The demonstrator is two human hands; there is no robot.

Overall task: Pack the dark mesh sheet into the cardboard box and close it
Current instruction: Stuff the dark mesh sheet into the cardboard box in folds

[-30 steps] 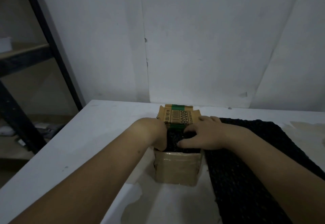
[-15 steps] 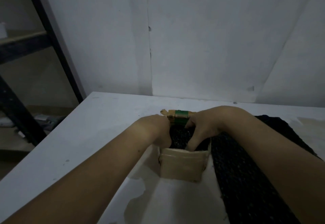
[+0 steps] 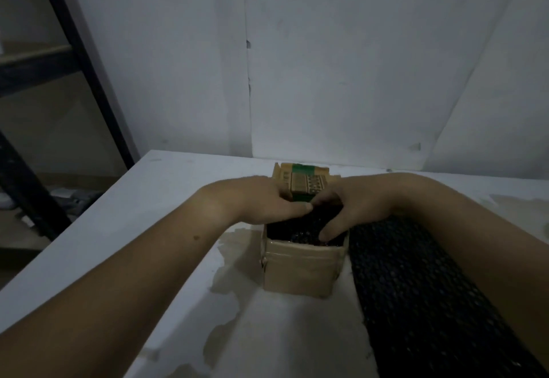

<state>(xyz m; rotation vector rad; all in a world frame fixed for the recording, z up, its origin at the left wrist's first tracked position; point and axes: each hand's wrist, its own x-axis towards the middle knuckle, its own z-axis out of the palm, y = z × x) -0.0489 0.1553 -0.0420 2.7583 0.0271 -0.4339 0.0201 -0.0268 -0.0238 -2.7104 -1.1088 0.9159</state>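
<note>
A small cardboard box stands open in the middle of the white table. Dark mesh sheet fills its top. The back flap, with green tape and black print, stands up behind it. My left hand grips the flap's left edge, thumb lying over the mesh. My right hand is curled over the mesh on the box's right side, thumb pressed down into it and fingers near the flap's lower right corner. A long strip of the same dark mesh lies flat to the right of the box, under my right forearm.
The white table has worn, peeling patches in front of the box. A white wall rises close behind it. A black metal shelf frame stands at the left, beyond the table's edge.
My right hand has turned from lying flat on the mesh to curling over it with the thumb pushed in. My left hand has shifted onto the back flap, which tipped forward and now stands higher.
</note>
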